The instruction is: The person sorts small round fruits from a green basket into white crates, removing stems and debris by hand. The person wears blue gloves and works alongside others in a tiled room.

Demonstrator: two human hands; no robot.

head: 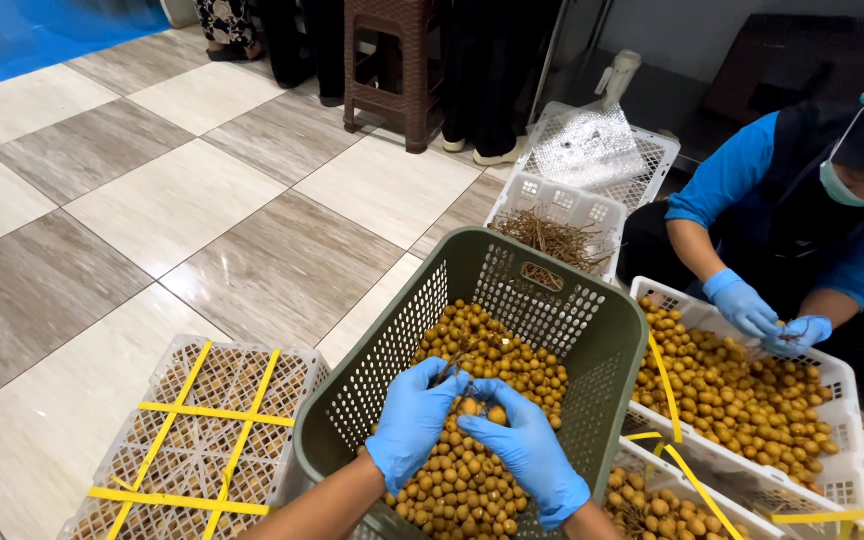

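A green plastic basket (pixel 607 330) stands tilted in front of me, holding several small round brown fruits (pixel 472 480). My left hand (pixel 414 418), in a blue glove, pinches a thin brown stem (pixel 460 358) with fruit on it above the pile. Just to its right, my right hand (pixel 530 452), also gloved in blue, closes its fingers on a fruit (pixel 495 412) at that bunch. The two hands touch at the fingertips.
A closed white crate (pixel 202 440) strapped with yellow bands lies at the left. At the right, a co-worker in blue gloves (pixel 742 305) handles fruit over an open white crate (pixel 832 370). A white crate of bare stems (pixel 557 235) and a brown stool (pixel 392 60) stand behind.
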